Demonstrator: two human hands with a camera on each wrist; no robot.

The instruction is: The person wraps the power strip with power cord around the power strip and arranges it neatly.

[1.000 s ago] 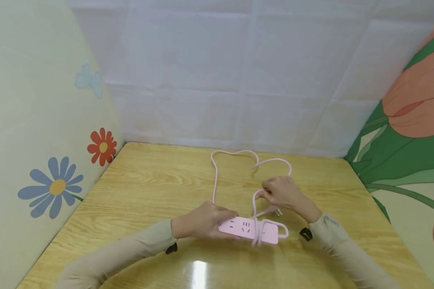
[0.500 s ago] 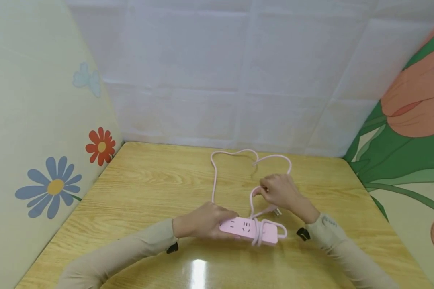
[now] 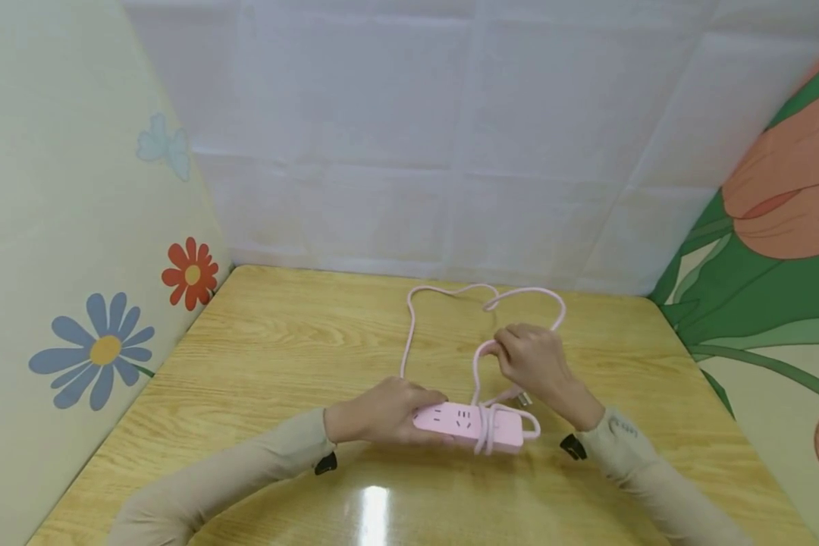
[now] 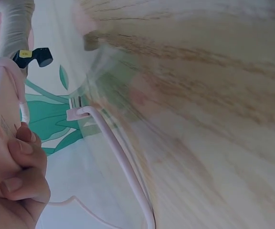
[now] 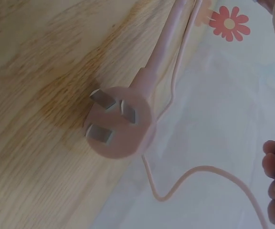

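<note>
A pink power strip (image 3: 462, 421) is held at its left end by my left hand (image 3: 389, 411), thumb on the socket face and fingers curled round its underside in the left wrist view. Pink cord (image 3: 486, 431) is wound round the strip's right part. Beyond the strip, my right hand (image 3: 532, 360) grips a stretch of this cord, which rises from the windings in a bend. The three-pin plug (image 5: 121, 121) lies on the table between strip and right hand, its pins showing in the right wrist view.
Loose cord (image 3: 409, 326) loops across the back of the wooden table (image 3: 300, 326). A white cloth (image 3: 368, 212) hangs behind it. Painted walls (image 3: 75, 189) with flowers stand at both sides. Black wrist cameras (image 3: 573, 446) sit under the sleeves.
My right hand has moved slightly away from the strip, pulling the cord with it. The far cord loop has shifted to the right. The strip has risen a little in my left hand.
</note>
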